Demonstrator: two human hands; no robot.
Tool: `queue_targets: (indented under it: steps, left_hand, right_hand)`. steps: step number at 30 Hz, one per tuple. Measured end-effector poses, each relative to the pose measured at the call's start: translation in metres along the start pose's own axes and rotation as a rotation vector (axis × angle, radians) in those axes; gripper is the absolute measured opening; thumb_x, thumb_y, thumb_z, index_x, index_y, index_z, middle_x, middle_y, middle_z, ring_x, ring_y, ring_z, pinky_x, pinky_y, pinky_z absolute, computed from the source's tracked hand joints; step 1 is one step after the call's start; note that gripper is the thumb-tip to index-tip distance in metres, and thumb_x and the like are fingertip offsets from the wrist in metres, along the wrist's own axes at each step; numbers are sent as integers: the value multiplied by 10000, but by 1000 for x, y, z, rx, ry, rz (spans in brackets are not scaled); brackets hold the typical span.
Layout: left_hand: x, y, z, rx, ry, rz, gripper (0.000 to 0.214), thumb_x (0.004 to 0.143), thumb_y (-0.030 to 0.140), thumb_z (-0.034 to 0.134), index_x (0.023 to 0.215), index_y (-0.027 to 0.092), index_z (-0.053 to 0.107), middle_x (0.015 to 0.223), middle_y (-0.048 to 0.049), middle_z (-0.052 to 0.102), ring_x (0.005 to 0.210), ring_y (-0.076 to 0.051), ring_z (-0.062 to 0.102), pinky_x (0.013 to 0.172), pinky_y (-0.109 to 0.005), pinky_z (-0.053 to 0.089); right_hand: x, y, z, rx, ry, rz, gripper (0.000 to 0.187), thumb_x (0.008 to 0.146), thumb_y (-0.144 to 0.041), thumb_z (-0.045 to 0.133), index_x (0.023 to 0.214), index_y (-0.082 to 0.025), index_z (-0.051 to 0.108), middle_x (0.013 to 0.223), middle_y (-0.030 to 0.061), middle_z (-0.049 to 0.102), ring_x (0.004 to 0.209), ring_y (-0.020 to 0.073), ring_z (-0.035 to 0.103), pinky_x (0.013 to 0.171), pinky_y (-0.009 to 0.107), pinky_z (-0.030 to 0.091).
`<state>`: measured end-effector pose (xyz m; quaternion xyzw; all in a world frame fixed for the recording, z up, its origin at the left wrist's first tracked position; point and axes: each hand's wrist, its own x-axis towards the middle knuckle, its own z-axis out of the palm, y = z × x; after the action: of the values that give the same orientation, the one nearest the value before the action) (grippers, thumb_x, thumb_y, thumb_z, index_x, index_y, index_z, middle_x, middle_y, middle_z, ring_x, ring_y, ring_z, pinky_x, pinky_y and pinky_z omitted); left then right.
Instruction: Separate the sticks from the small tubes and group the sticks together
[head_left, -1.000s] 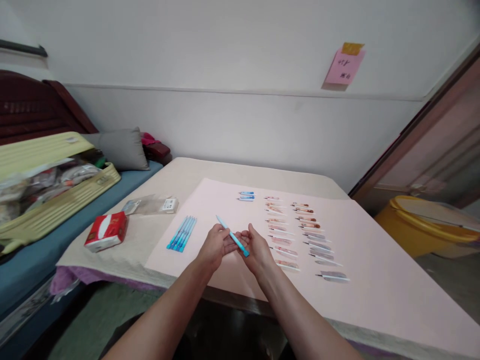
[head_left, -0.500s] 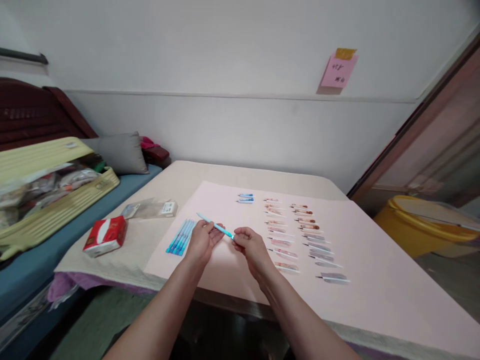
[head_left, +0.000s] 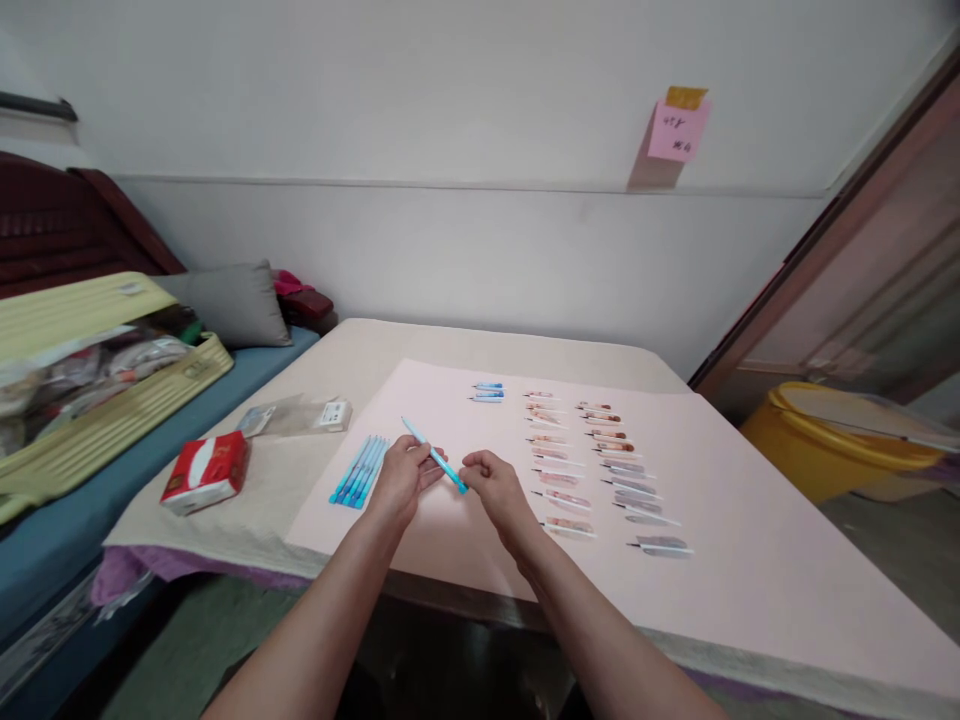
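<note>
A slim light-blue pen (head_left: 435, 456) slants across my left hand (head_left: 403, 473), which is closed on its middle between thumb and fingers. Its narrow end points up and left; the brighter blue end points down toward my right hand (head_left: 493, 492). The fingers of my right hand are loosely bent and slightly apart, just beside that lower end, and seem to hold nothing. Several similar blue pens (head_left: 361, 472) lie side by side to the left of my left hand. Two blue pen pieces with dark tips (head_left: 487, 397) lie farther back on the pink sheet (head_left: 450, 550).
Right of my hands, two columns of thin pen parts hold pinkish pieces (head_left: 566, 498) and brown or grey pieces (head_left: 637, 495). A red tissue pack (head_left: 206, 470) and clear packaging (head_left: 296, 417) lie at left. A yellow bin (head_left: 832, 440) stands beyond the table's right edge.
My right hand has come off the lower end of the pen, which now shows uncovered. The pen has tilted more steeply in my left hand.
</note>
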<state>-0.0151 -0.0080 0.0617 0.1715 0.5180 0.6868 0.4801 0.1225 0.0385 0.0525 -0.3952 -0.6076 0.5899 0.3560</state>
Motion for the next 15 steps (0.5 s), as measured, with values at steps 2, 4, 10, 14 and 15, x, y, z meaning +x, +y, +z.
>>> queue_targets:
  steps: [2, 4, 10, 14, 15]
  left_hand:
    - [0, -2, 0, 51, -18, -10, 156, 717, 175, 599, 746, 156, 447, 758, -79, 641, 690, -156, 635, 681, -319, 516]
    - [-1, -3, 2, 118, -32, -17, 189, 686, 198, 628, 717, 153, 447, 719, -58, 623, 633, -135, 613, 654, -301, 513]
    - [-8, -5, 8, 301, -79, -19, 198, 659, 251, 636, 682, 150, 467, 594, 7, 513, 564, -112, 545, 602, -276, 493]
    - [-5, -4, 9, 475, 87, 118, 239, 676, 251, 612, 876, 163, 516, 792, -44, 568, 710, -154, 577, 687, -317, 478]
    - [-6, -3, 10, 542, 156, 202, 273, 673, 240, 613, 919, 173, 516, 875, -59, 573, 769, -164, 577, 720, -322, 467]
  right_hand:
    - [1, 3, 0, -45, -36, -51, 161, 629, -237, 564, 774, -168, 575, 557, -49, 504, 530, 107, 464, 514, 217, 356]
    - [2, 4, 0, -119, -56, -86, 154, 623, -213, 543, 768, -173, 577, 543, -55, 483, 515, 104, 447, 501, 213, 349]
    - [3, 7, 2, -310, -72, -109, 160, 601, -149, 523, 749, -174, 578, 525, -51, 488, 498, 97, 450, 490, 200, 342]
    - [7, 12, 5, -241, -102, 2, 186, 589, -134, 520, 767, -166, 565, 512, -47, 495, 482, 98, 473, 460, 194, 343]
    - [8, 14, 7, -205, -114, 59, 200, 586, -136, 522, 780, -163, 562, 507, -45, 499, 475, 102, 480, 446, 194, 341]
